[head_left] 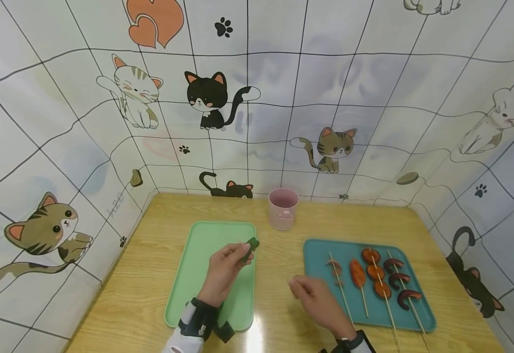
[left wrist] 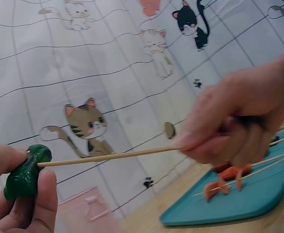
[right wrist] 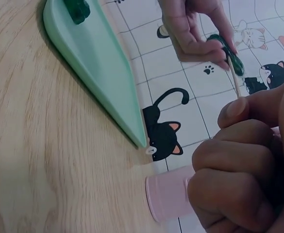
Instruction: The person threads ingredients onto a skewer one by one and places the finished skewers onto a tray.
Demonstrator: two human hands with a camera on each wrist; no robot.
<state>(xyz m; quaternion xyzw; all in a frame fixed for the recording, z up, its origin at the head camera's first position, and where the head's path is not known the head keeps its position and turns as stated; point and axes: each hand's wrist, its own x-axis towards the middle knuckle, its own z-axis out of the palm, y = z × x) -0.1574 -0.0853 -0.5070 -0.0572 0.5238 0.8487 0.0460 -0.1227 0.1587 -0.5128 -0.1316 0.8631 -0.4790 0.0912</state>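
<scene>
Between the thumb and fingers of my left hand (head_left: 223, 272) is a glossy, lobed, dark-green food piece (left wrist: 27, 174), held above the green tray (head_left: 210, 235). My right hand (head_left: 320, 304) grips a thin wooden skewer (left wrist: 108, 157) near one end, thumb on top and the other fingers curled in. From there the stick runs across to the green piece, its far tip right at the side of it in the left wrist view. Another dark-green piece (right wrist: 77, 9) lies on the green tray in the right wrist view.
A teal tray (head_left: 318, 250) at the right bears several loaded skewers, among them one with round orange-brown slices (head_left: 376, 272) and one with dark curled pieces (head_left: 400, 281). A pink cup (head_left: 281, 218) stands at the back. Cat-print sheeting (head_left: 270, 122) surrounds the wooden table (head_left: 129, 289).
</scene>
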